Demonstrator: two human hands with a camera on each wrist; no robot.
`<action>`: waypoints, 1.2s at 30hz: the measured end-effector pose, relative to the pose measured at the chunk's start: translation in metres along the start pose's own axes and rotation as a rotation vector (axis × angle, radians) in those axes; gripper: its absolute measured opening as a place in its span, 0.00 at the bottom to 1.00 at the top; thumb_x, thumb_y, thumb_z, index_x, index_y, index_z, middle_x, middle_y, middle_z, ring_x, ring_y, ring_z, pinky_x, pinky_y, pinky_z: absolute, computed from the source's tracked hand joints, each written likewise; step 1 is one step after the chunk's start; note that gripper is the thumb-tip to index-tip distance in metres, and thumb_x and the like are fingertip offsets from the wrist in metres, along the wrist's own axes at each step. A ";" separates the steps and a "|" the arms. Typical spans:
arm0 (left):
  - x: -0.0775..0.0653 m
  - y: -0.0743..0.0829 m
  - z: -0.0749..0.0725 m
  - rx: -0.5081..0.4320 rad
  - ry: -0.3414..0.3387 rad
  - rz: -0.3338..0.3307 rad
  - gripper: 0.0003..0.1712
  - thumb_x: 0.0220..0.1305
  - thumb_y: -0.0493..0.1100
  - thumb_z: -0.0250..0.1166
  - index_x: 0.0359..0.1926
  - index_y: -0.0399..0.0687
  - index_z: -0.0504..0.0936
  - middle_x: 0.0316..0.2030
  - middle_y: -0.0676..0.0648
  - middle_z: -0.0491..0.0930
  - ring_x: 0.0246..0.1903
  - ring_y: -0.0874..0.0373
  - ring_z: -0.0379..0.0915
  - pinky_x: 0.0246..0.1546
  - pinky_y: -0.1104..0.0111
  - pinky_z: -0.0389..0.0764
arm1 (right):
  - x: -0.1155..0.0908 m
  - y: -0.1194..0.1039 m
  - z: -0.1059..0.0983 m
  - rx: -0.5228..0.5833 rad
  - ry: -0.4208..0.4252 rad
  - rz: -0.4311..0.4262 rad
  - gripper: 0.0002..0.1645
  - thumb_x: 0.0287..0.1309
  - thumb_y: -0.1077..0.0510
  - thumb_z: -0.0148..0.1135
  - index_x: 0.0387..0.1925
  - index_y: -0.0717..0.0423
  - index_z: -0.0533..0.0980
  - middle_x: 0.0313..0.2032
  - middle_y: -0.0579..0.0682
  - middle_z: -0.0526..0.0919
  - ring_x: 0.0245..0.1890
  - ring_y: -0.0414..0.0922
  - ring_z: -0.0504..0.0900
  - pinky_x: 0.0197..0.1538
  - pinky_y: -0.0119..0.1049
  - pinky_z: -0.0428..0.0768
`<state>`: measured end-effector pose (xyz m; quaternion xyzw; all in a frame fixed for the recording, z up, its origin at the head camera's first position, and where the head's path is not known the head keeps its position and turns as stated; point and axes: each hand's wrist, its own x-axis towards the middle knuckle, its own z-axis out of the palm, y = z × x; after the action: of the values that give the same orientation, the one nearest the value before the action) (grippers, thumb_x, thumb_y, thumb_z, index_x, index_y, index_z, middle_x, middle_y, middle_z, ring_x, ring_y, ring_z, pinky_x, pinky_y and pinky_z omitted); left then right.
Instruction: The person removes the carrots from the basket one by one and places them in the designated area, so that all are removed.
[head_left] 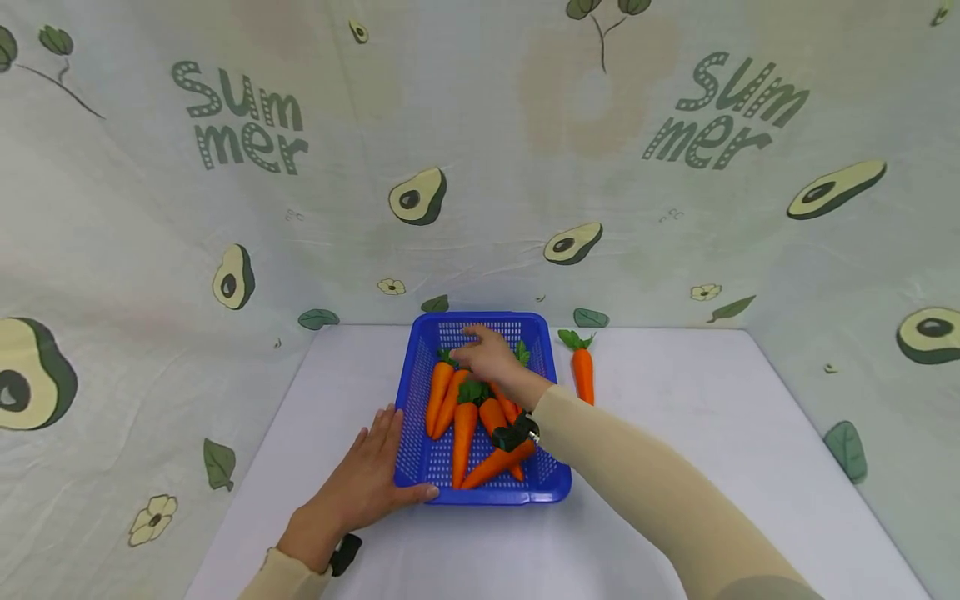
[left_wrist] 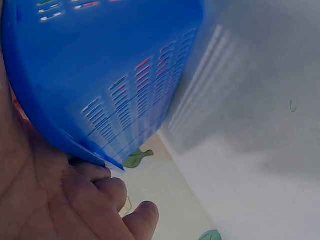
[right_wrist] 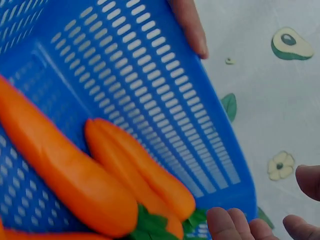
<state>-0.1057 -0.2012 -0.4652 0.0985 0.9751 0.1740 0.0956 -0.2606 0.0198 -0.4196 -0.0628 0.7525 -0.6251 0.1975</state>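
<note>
A blue perforated plastic basket (head_left: 502, 497) (left_wrist: 90, 65) (right_wrist: 230, 180) holds several orange carrots (head_left: 464, 442) (right_wrist: 60, 165) with green leafy tops. My left hand (head_left: 360, 479) (left_wrist: 55, 195) rests against its near left corner, fingers spread along the left side and thumb on the front rim. Over the far half of the basket reaches my right hand (head_left: 491, 357) (right_wrist: 240, 227), its fingers extended and apart from the thumb. Nothing shows between them in the right wrist view. Below that hand, some carrots are partly hidden by the wrist and forearm.
One more carrot (head_left: 582, 375) lies on the white table (head_left: 675, 392), just right of the basket, partly covered by the right sleeve (head_left: 622, 458). A printed cloth (head_left: 480, 108) with avocados and lettering stands behind and around the table.
</note>
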 end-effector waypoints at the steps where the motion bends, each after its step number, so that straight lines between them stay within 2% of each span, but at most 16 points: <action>1: 0.000 0.000 0.000 -0.001 0.001 0.001 0.80 0.53 0.84 0.66 0.84 0.35 0.42 0.84 0.33 0.41 0.83 0.35 0.38 0.80 0.39 0.49 | 0.002 0.002 0.005 0.022 -0.015 0.013 0.37 0.74 0.59 0.63 0.79 0.57 0.63 0.66 0.64 0.78 0.67 0.64 0.78 0.63 0.56 0.83; 6: 0.000 -0.001 0.001 -0.017 0.002 0.001 0.80 0.53 0.84 0.66 0.84 0.35 0.42 0.85 0.34 0.40 0.84 0.36 0.38 0.80 0.39 0.50 | 0.012 0.013 0.023 0.096 -0.053 0.050 0.37 0.75 0.58 0.62 0.80 0.51 0.62 0.69 0.63 0.76 0.70 0.64 0.75 0.66 0.60 0.80; 13: 0.002 -0.002 0.004 -0.035 -0.007 -0.010 0.80 0.52 0.83 0.67 0.85 0.37 0.41 0.85 0.35 0.39 0.84 0.37 0.38 0.81 0.39 0.49 | 0.025 0.033 0.033 0.159 -0.079 0.062 0.40 0.75 0.60 0.61 0.83 0.46 0.59 0.79 0.65 0.61 0.73 0.62 0.73 0.71 0.61 0.75; 17: 0.002 -0.003 0.005 -0.036 -0.005 -0.014 0.79 0.53 0.83 0.68 0.85 0.37 0.42 0.85 0.36 0.39 0.84 0.38 0.38 0.81 0.40 0.49 | 0.029 0.041 0.036 0.179 -0.087 0.064 0.43 0.75 0.61 0.60 0.84 0.47 0.56 0.81 0.65 0.58 0.75 0.62 0.69 0.73 0.62 0.72; 24: 0.002 -0.004 0.005 -0.034 0.002 -0.009 0.79 0.52 0.83 0.67 0.85 0.38 0.42 0.85 0.36 0.39 0.84 0.38 0.38 0.81 0.40 0.49 | 0.032 0.047 0.037 0.185 -0.016 0.107 0.45 0.71 0.64 0.61 0.83 0.51 0.56 0.80 0.65 0.58 0.74 0.60 0.69 0.69 0.59 0.76; 30: 0.002 -0.003 0.005 -0.045 0.009 0.001 0.79 0.52 0.83 0.67 0.84 0.37 0.42 0.85 0.35 0.39 0.84 0.37 0.38 0.81 0.40 0.49 | 0.038 0.052 0.039 0.224 -0.028 0.152 0.48 0.68 0.69 0.62 0.84 0.53 0.54 0.80 0.64 0.57 0.76 0.63 0.67 0.73 0.62 0.73; 36: 0.003 -0.004 0.006 -0.047 0.013 0.003 0.79 0.53 0.82 0.68 0.84 0.35 0.43 0.85 0.34 0.39 0.84 0.37 0.39 0.81 0.39 0.50 | 0.042 0.055 0.038 0.255 -0.065 0.177 0.50 0.67 0.71 0.61 0.84 0.55 0.51 0.81 0.64 0.54 0.75 0.61 0.68 0.76 0.57 0.71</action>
<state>-0.1075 -0.2020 -0.4722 0.0966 0.9712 0.1979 0.0912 -0.2768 -0.0178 -0.4869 0.0091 0.6629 -0.6934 0.2823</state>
